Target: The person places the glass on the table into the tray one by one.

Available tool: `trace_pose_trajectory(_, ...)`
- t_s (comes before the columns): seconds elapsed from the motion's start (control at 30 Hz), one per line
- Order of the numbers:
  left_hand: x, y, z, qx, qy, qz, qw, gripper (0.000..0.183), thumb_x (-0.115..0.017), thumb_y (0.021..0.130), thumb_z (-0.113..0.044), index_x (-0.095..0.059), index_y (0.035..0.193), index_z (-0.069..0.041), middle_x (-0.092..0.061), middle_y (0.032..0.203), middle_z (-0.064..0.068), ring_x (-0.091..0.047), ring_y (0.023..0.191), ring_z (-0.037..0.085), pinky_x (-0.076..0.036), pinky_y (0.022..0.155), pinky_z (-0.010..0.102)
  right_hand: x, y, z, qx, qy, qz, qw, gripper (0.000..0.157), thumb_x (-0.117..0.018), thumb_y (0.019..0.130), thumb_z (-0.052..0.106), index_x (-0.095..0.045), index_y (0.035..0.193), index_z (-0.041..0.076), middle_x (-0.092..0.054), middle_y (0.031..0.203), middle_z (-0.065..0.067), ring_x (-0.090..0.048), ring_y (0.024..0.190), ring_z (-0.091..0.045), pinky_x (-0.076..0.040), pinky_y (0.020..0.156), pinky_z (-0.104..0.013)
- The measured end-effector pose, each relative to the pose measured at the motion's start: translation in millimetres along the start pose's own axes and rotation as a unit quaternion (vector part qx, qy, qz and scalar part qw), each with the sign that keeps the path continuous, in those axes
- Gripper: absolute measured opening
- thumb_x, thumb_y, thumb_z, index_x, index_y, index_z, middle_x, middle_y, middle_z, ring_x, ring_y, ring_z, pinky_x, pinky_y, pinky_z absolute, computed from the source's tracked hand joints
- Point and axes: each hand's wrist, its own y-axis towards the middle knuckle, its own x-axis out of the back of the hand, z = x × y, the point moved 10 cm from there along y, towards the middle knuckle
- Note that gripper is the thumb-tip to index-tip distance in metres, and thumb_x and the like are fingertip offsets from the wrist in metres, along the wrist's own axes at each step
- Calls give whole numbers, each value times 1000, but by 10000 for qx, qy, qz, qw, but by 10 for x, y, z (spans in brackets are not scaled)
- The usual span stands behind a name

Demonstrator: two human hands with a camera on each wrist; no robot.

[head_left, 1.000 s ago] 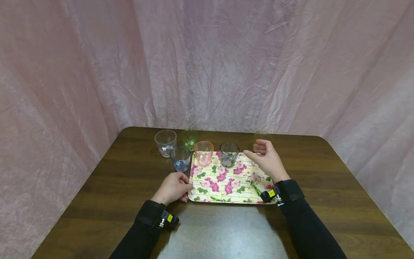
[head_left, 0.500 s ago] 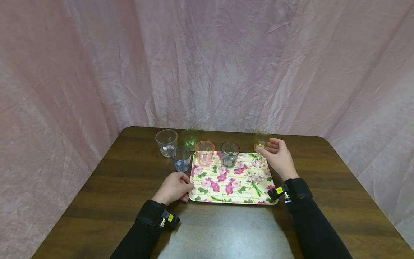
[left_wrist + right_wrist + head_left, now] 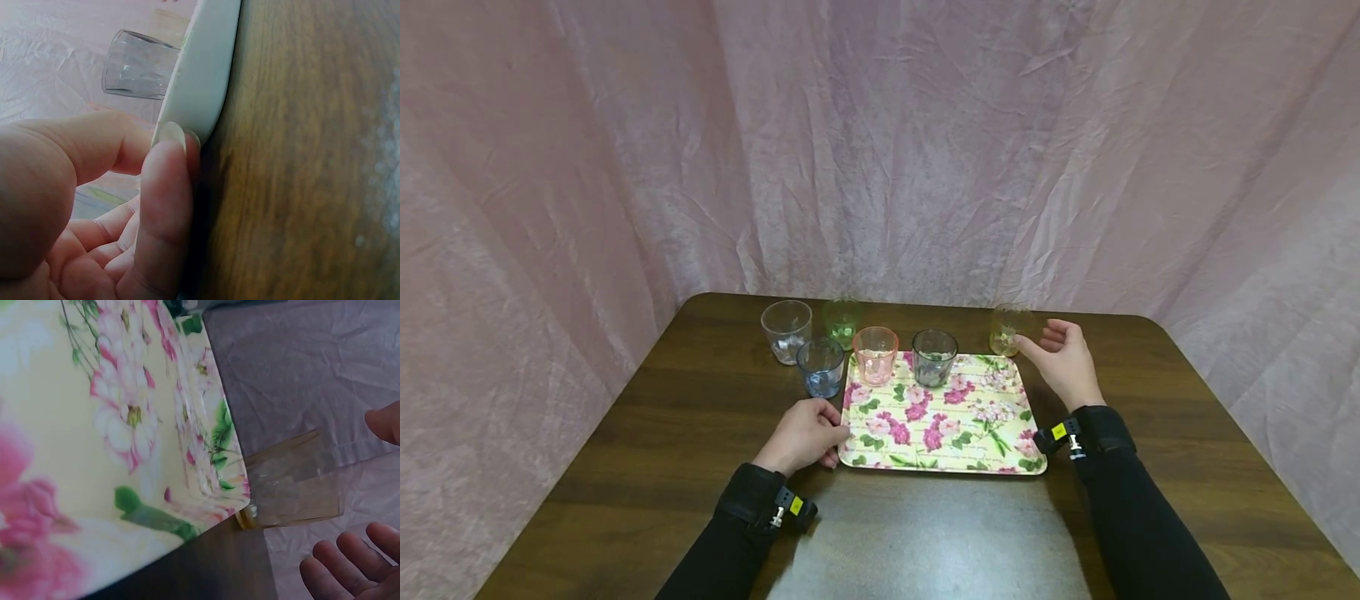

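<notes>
A flower-patterned tray [image 3: 955,442] lies on the table. My left hand [image 3: 803,435] pinches its left edge; the left wrist view shows thumb and fingers at the pale rim [image 3: 203,69]. On the tray's far side stand a pink glass [image 3: 875,358] and a smoky grey glass [image 3: 934,362], both upright. A pale yellow glass [image 3: 1004,333] stands just behind the tray's far right corner. Beside that glass, my right hand [image 3: 1063,367] is held up with nothing in it. A gap shows between its fingertips [image 3: 315,565] and the yellow glass in the right wrist view.
Left of the tray stand a blue glass [image 3: 821,372], a green glass [image 3: 842,321] and a clear glass [image 3: 787,335], close together. The brown wooden table [image 3: 700,408] ends at the back against a pink curtain [image 3: 880,167].
My right hand has moved to the right, from in front of the yellow glass to beside it, so more of the glass shows. The left hand stays at the tray's edge.
</notes>
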Motion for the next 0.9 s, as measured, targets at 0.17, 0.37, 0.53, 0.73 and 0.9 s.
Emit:
trace_pose_trajectory(0.17, 2, 14, 26, 32, 1, 13, 10000, 14, -71, 89, -4, -59, 94, 1, -64, 64, 9, -62, 48, 19, -56, 44, 29, -20, 66, -64, -78, -103, 10, 9999, 99, -72, 83, 60, -26, 149, 3, -40, 139, -21, -42, 123, -34, -41, 100, -56)
trace_pose_trajectory(0.37, -3, 14, 17, 55, -35, 1, 10000, 14, -71, 89, -4, -59, 95, 1, -64, 65, 9, -62, 47, 19, -56, 43, 28, -77, 139, -108, -217, -122, 106, 9996, 102, -72, 83, 61, -22, 150, 2, -36, 141, -22, -40, 125, -35, -40, 101, -57)
trace_pose_trajectory(0.53, -4, 2, 7, 9, -77, 15, 10000, 15, -70, 89, -4, -58, 95, 2, -64, 65, 10, -62, 48, 18, -57, 43, 28, -147, 218, -125, -297, -116, 169, 9993, 103, -72, 83, 59, -20, 151, 2, -34, 142, -22, -39, 125, -36, -40, 101, -56)
trace_pose_trajectory(0.73, -19, -2, 3, -87, -162, 52, 9998, 14, -70, 89, -3, -58, 95, 3, -65, 66, 11, -62, 48, 19, -56, 43, 28, -227, 263, -153, -328, -196, 323, 9987, 107, -70, 84, 62, -15, 152, 1, -29, 146, -24, -35, 128, -38, -37, 103, -57)
trace_pose_trajectory(0.9, -19, 7, -5, -93, -160, 37, 9998, 14, -70, 88, -2, -58, 94, 2, -65, 65, 10, -62, 48, 18, -56, 42, 27, -304, 293, -175, -360, -199, 414, 9983, 108, -69, 83, 63, -13, 153, 1, -26, 147, -26, -33, 129, -39, -36, 104, -58)
